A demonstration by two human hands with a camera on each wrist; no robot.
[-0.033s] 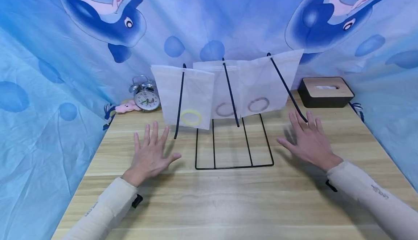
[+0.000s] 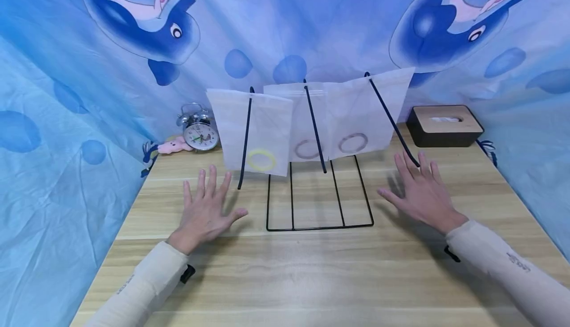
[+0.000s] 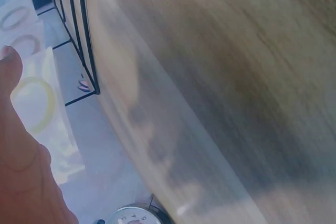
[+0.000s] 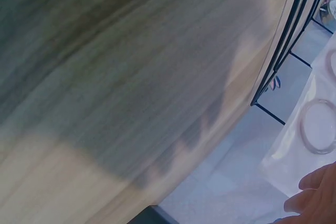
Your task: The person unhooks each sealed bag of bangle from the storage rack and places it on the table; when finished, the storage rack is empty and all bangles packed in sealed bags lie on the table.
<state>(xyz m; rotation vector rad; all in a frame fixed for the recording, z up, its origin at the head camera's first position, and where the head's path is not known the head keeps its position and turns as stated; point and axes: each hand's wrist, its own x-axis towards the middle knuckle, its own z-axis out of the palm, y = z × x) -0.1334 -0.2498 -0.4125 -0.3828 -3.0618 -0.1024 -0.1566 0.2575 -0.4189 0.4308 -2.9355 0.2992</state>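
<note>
three bags (image 2: 271, 124), three rings (image 2: 261, 169), one rack (image 2: 318, 228), two hands (image 2: 206, 215)

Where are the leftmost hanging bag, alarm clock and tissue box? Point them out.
Leftmost hanging bag (image 2: 270, 129), head view: front panel.
Alarm clock (image 2: 201, 136), head view: dial.
Tissue box (image 2: 445, 128), head view: wood-coloured lid.

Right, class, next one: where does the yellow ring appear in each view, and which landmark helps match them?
Head: left of centre, the yellow ring shows in the leftmost white bag.
Left wrist: near the left edge, about mid-height.
Right wrist: not in it.
Shared landmark: the black wire rack.
</note>
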